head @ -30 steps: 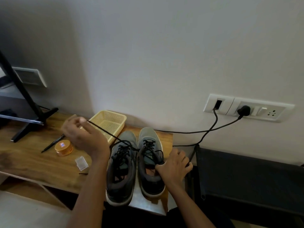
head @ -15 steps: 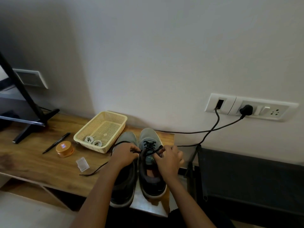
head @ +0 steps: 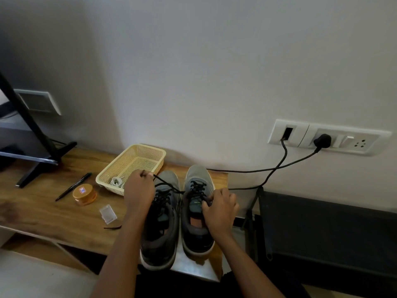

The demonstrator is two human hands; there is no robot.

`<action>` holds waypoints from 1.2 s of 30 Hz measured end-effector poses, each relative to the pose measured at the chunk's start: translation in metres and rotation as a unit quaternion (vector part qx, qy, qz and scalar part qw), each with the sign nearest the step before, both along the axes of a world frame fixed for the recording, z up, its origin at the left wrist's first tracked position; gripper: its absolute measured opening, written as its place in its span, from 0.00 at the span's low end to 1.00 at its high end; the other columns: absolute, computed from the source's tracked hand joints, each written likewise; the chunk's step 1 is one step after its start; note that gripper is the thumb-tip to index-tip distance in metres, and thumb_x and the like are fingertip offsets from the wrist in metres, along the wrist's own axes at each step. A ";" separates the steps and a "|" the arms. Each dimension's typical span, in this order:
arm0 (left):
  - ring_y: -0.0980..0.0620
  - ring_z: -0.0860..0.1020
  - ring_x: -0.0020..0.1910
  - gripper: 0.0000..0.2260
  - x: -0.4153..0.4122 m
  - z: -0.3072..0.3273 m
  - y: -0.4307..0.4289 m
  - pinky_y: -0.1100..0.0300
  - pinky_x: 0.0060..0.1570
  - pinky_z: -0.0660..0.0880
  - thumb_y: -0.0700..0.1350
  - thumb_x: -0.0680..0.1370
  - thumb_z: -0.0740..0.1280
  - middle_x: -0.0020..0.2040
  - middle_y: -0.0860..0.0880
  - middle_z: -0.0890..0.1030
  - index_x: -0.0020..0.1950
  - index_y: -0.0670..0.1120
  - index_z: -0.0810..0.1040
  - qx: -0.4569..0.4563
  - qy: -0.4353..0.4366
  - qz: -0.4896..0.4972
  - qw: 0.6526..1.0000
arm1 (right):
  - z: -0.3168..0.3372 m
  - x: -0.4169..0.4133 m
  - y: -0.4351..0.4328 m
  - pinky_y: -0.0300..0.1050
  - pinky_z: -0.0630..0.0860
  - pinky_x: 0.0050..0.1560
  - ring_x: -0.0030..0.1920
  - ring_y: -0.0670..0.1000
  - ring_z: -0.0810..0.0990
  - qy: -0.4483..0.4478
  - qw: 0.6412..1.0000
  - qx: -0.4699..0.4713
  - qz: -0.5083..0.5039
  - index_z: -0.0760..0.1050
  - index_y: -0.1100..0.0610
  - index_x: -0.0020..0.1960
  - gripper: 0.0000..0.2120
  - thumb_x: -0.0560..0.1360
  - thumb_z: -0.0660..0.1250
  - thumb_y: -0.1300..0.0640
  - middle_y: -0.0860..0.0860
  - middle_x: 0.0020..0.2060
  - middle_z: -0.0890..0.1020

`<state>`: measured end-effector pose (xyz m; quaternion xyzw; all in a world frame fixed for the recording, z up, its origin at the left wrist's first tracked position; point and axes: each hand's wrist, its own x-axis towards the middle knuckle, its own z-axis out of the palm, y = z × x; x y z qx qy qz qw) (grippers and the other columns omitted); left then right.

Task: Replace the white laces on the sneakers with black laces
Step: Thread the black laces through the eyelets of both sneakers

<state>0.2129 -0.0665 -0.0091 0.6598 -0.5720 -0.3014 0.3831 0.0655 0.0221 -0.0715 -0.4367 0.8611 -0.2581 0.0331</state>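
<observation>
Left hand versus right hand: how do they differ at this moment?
The left hand pinches a black lace drawn taut, beside the basket; the right hand grips the right sneaker by its tongue. The left hand sits nearer the wall than the right hand. Both have curled fingers.

Bare tabletop opens left of the sneakers; the basket crowds their back-left, cables stretch to their right.

Matt cloth sneakers stand on a grainy wooden table beside a perforated plastic basket and clear plastic case.
</observation>
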 end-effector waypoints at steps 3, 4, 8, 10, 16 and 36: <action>0.39 0.76 0.50 0.09 0.003 0.001 0.001 0.51 0.46 0.70 0.42 0.80 0.61 0.47 0.41 0.78 0.52 0.37 0.76 0.017 0.039 0.033 0.999 | -0.001 0.000 0.000 0.45 0.65 0.59 0.58 0.50 0.68 0.011 1.000 0.005 0.003 0.73 0.51 0.55 0.11 0.75 0.65 0.48 0.47 0.56 0.72; 0.39 0.76 0.51 0.09 0.002 0.002 0.001 0.50 0.47 0.70 0.42 0.80 0.61 0.49 0.40 0.79 0.54 0.37 0.76 0.021 0.045 0.037 0.998 | -0.001 0.001 0.000 0.45 0.65 0.58 0.59 0.50 0.68 0.013 1.000 0.007 0.002 0.73 0.50 0.55 0.11 0.75 0.64 0.48 0.46 0.56 0.72; 0.42 0.74 0.52 0.11 -0.003 0.005 0.004 0.55 0.46 0.66 0.40 0.80 0.60 0.52 0.41 0.78 0.58 0.36 0.75 0.008 0.031 0.039 0.999 | 0.000 0.000 0.001 0.45 0.65 0.57 0.58 0.50 0.68 0.013 1.000 0.002 0.000 0.74 0.51 0.54 0.11 0.76 0.64 0.47 0.47 0.56 0.73; 0.41 0.75 0.51 0.11 -0.002 0.007 0.004 0.53 0.45 0.67 0.41 0.80 0.59 0.53 0.40 0.78 0.57 0.37 0.75 0.002 -0.008 0.029 1.000 | 0.001 -0.001 0.001 0.45 0.64 0.57 0.58 0.49 0.68 0.007 1.000 0.008 0.008 0.73 0.51 0.54 0.10 0.76 0.64 0.47 0.46 0.55 0.72; 0.41 0.71 0.59 0.21 0.018 -0.001 -0.011 0.48 0.58 0.65 0.59 0.78 0.55 0.55 0.45 0.78 0.50 0.45 0.79 0.102 -0.359 -0.081 0.924 | 0.012 -0.011 -0.003 0.45 0.61 0.55 0.59 0.51 0.65 -0.164 0.985 0.039 0.034 0.71 0.49 0.47 0.09 0.71 0.69 0.50 0.48 0.56 0.69; 0.51 0.72 0.58 0.12 -0.028 0.030 0.000 0.51 0.67 0.63 0.57 0.80 0.56 0.52 0.53 0.75 0.49 0.55 0.76 -0.057 0.042 -0.190 0.979 | 0.034 -0.044 -0.032 0.42 0.66 0.35 0.32 0.46 0.69 -0.374 0.924 -0.081 0.024 0.70 0.57 0.31 0.12 0.72 0.66 0.64 0.50 0.29 0.72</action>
